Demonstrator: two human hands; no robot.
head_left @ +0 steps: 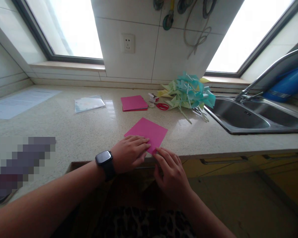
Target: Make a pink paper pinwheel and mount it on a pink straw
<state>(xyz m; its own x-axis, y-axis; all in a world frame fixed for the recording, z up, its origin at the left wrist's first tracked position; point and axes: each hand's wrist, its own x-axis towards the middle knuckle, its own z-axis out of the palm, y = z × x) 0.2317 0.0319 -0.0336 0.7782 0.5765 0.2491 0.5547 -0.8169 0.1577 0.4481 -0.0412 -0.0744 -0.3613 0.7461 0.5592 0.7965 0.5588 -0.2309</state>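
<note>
A pink square sheet of paper lies turned cornerwise on the counter, its near corner at the front edge. My left hand, with a dark smartwatch on the wrist, rests with fingers stretched out over the paper's near left side. At the near corner, fingertips of my right hand touch the paper; its thumb hangs apart, below the fingers. Behind the sheet sits a stack of pink paper. Red-handled scissors, a small roll of tape and a small red-and-white box are beside the stack.
Green, yellow and teal paper pinwheels are heaped at the back, near the steel sink and its faucet. Toward the left lie a clear plastic packet and a printed sheet. A pixelated patch covers the near left.
</note>
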